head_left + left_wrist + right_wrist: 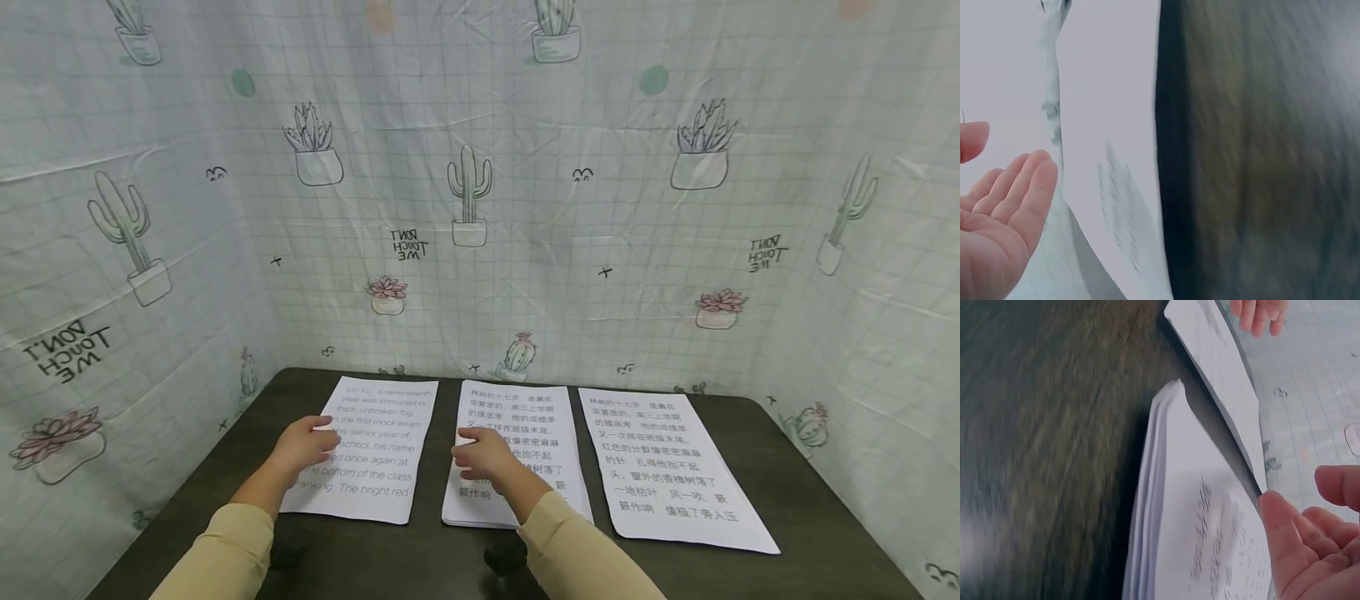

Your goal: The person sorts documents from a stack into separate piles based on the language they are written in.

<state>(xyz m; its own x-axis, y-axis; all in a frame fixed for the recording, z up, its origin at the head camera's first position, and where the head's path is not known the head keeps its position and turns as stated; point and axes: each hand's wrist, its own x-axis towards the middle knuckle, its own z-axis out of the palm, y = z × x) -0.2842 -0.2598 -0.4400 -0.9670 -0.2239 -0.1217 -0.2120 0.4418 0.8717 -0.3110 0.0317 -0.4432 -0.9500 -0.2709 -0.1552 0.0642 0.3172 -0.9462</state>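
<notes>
Three sets of printed paper lie side by side on a dark table. My left hand (303, 447) hovers over the English-printed paper (378, 479) at the left, fingers relaxed and thumb apart. Over the middle stack of paper (553, 421), printed in Chinese characters, is my right hand (486, 458), palm turned inward with nothing in it. From the right wrist, this stack (1179, 456) shows several layered sheets at its near edge. The left wrist view has my left hand (1010, 219) with fingers extended, holding nothing, beside the white paper (1110, 81).
Another Chinese-printed paper (675, 467) lies at the right of the dark table (817, 500). A pale curtain (525, 208) with cactus drawings hangs behind the table and along both sides. Small dark objects (506, 557) show under the wrists.
</notes>
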